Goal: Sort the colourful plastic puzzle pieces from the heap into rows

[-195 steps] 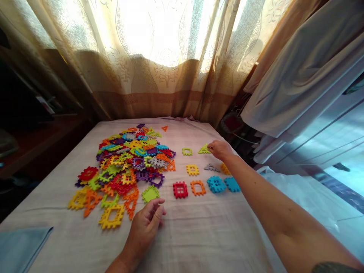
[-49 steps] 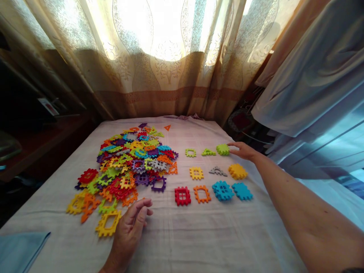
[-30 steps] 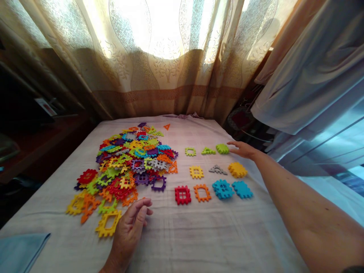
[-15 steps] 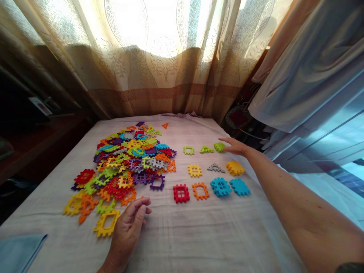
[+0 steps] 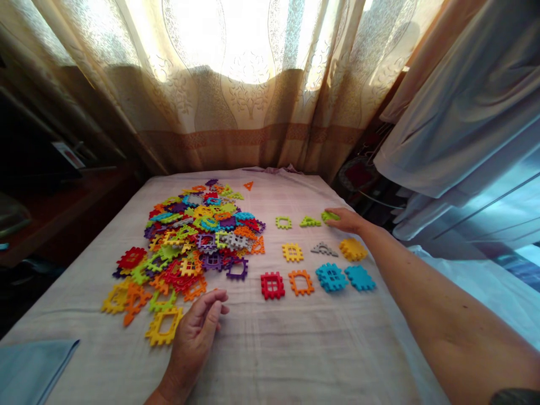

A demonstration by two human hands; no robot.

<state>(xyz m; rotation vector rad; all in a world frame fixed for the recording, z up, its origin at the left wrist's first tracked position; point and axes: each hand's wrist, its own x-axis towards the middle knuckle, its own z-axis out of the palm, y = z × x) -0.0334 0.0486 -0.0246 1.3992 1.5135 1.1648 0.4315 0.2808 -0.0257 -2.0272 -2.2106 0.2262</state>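
Observation:
My right hand [image 5: 345, 220] reaches to the far right of the table, its fingers closed around a lime-green interlocking plastic tile [image 5: 328, 216]. Left of it lie a green triangular piece [image 5: 310, 222] and a green square frame [image 5: 283, 226]. My left hand [image 5: 202, 322] rests near the front, fingers loosely curled and thumb apart, with nothing seen in it. Beside it is a yellow frame tile [image 5: 154, 333]. Closer to me than the green pieces are a yellow window tile [image 5: 292, 252], a grey piece [image 5: 324, 249] and yellow tiles [image 5: 352, 249].
A large heap of mixed tiles [image 5: 202, 225] covers the left side. A red window tile [image 5: 272, 285], an orange frame [image 5: 301, 274], blue window tiles [image 5: 331, 277] and a blue tile [image 5: 360, 278] form the nearest row. A blue cloth [image 5: 34, 368] lies front left; a curtain [image 5: 248, 135] hangs behind.
My right hand's fingers have come down and closed on the green tile; before, they were stretched out over it. The whole view has shifted slightly. My left hand stays put.

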